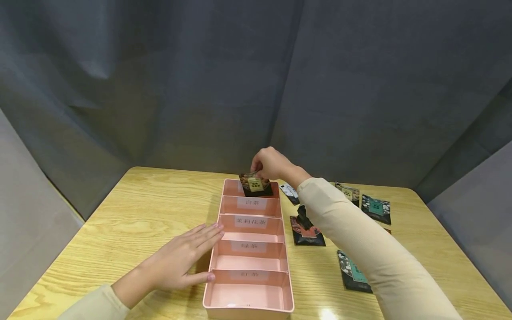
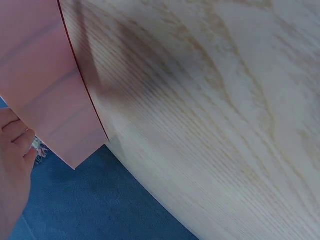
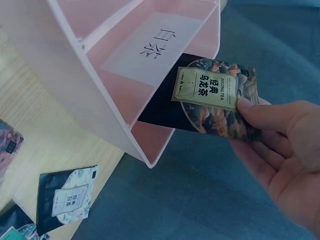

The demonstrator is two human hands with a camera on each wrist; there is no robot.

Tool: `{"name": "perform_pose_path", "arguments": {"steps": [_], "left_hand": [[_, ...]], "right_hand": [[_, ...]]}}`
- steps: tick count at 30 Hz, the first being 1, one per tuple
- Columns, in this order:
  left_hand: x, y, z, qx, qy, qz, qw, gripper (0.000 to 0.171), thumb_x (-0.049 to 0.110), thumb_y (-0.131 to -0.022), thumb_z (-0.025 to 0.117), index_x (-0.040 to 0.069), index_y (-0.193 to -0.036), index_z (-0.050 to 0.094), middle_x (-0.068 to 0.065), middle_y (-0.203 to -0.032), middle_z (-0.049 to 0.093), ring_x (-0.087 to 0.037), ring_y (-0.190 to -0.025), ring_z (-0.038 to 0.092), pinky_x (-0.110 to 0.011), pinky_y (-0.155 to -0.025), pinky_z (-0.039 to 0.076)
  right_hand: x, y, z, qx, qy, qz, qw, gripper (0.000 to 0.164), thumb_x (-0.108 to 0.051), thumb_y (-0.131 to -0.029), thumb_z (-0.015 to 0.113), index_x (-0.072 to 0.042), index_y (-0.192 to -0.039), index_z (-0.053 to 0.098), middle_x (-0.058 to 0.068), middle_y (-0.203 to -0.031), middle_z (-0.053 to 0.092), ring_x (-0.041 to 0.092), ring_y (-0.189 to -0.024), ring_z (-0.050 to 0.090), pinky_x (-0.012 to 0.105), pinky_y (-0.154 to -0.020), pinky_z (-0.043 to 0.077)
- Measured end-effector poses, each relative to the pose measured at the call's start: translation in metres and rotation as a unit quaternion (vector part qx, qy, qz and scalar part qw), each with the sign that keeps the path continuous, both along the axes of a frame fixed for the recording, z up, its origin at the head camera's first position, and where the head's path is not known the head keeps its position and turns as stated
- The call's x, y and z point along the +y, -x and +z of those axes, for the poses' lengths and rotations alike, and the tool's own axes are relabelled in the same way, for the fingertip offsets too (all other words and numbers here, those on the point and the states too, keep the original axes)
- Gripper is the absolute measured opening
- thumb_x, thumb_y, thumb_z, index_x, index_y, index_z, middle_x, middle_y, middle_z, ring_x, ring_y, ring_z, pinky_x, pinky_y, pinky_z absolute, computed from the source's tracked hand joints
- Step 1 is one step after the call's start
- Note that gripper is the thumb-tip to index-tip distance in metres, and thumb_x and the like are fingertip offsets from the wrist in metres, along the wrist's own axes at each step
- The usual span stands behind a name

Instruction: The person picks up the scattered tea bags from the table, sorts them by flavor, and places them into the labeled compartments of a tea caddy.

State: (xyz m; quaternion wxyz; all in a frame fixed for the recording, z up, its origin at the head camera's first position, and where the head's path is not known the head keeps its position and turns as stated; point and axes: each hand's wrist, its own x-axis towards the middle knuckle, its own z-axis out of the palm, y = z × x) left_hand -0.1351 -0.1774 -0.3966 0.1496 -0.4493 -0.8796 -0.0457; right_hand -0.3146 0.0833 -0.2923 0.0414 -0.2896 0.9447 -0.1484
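A pink divided box stands lengthwise on the table, with white paper labels in Chinese on its dividers. My right hand pinches the upper edge of a dark oolong tea packet at the box's far end. In the right wrist view, the packet's lower part is inside the end compartment, behind the divider labelled 白茶, while its printed upper part sticks out between thumb and fingers. My left hand, fingers extended, rests against the box's left rim. The left wrist view shows this hand at the box's side wall.
Right of the box lie several tea packets: a red one with a black object over it, a white-fronted one, a yellow-labelled one, and green-labelled ones. Dark grey curtain hangs behind the wooden table.
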Motion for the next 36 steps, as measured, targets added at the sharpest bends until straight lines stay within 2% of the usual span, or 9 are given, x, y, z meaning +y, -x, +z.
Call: {"name": "perform_pose_path", "arguments": {"steps": [2,4,7,10,18,27,32,36], "left_hand": [[0.0,0.0,0.0,-0.001,-0.001,0.001,1.0,0.084,0.053,-0.087,0.061,0.004,-0.149,0.033,-0.013,-0.155,0.035,-0.027,-0.142,0.039,-0.027,-0.125,0.008],[0.001,0.0,0.0,-0.002,0.0,0.003,1.0,0.084,0.054,-0.087,0.06,0.004,-0.149,0.033,-0.014,-0.155,0.036,-0.027,-0.142,0.039,-0.026,-0.125,0.008],[0.002,0.0,0.0,-0.003,0.002,0.006,1.0,0.083,0.055,-0.088,0.058,0.003,-0.149,0.033,-0.014,-0.154,0.037,-0.027,-0.142,0.039,-0.037,-0.121,0.026],[0.002,0.0,0.0,-0.003,0.004,0.007,1.0,0.082,0.055,-0.089,0.057,0.003,-0.149,0.034,-0.014,-0.154,0.037,-0.027,-0.142,0.039,-0.042,-0.117,0.034],[0.003,0.001,0.0,0.002,0.005,0.009,0.9999,0.082,0.057,-0.089,0.055,0.005,-0.148,0.035,-0.011,-0.156,0.034,-0.025,-0.143,0.038,-0.041,-0.117,0.03],[0.005,0.002,-0.001,-0.002,0.008,0.008,0.9999,0.08,0.06,-0.091,0.05,0.005,-0.148,0.036,-0.01,-0.156,0.034,-0.025,-0.143,0.038,-0.039,-0.118,0.028],[0.006,0.003,0.0,-0.005,0.009,0.008,0.9999,0.08,0.06,-0.091,0.049,0.005,-0.147,0.038,-0.01,-0.156,0.035,-0.025,-0.143,0.038,-0.04,-0.118,0.029],[0.007,0.004,0.0,-0.004,0.009,0.007,0.9999,0.079,0.061,-0.091,0.049,0.004,-0.146,0.039,-0.01,-0.156,0.035,-0.025,-0.143,0.038,-0.038,-0.118,0.025]], "right_hand": [[-0.002,0.001,-0.003,-0.002,-0.003,-0.001,1.0,0.013,-0.001,-0.081,0.071,-0.008,-0.091,0.075,0.008,-0.09,0.075,0.015,-0.072,0.068,0.03,-0.071,0.059],[-0.005,0.002,-0.005,-0.005,-0.007,-0.003,1.0,0.013,0.0,-0.081,0.07,-0.008,-0.09,0.075,0.007,-0.09,0.074,0.015,-0.071,0.067,0.029,-0.071,0.058],[-0.007,0.003,-0.009,-0.003,-0.013,-0.006,1.0,0.013,0.0,-0.081,0.07,-0.009,-0.089,0.075,0.007,-0.09,0.074,0.015,-0.073,0.066,0.029,-0.071,0.058],[-0.01,0.006,-0.013,0.004,-0.016,-0.009,1.0,0.012,0.0,-0.08,0.07,-0.008,-0.088,0.075,0.007,-0.089,0.074,0.015,-0.075,0.065,0.029,-0.071,0.058],[-0.016,0.011,-0.024,0.011,-0.022,-0.018,1.0,0.015,0.003,-0.078,0.068,-0.008,-0.086,0.075,0.006,-0.09,0.073,0.015,-0.076,0.062,0.027,-0.068,0.056],[-0.017,0.007,-0.033,-0.003,-0.041,-0.019,0.999,0.018,0.005,-0.079,0.064,-0.009,-0.084,0.073,0.006,-0.086,0.069,0.016,-0.074,0.058,0.023,-0.061,0.053],[-0.016,0.006,-0.037,0.011,-0.056,-0.02,0.998,0.014,0.002,-0.08,0.065,-0.009,-0.084,0.073,0.006,-0.085,0.07,0.016,-0.072,0.059,0.025,-0.061,0.053],[-0.014,0.007,-0.041,0.022,-0.073,-0.03,0.997,0.012,-0.002,-0.081,0.067,-0.011,-0.086,0.074,0.004,-0.087,0.071,0.016,-0.074,0.061,0.027,-0.066,0.056]]}}
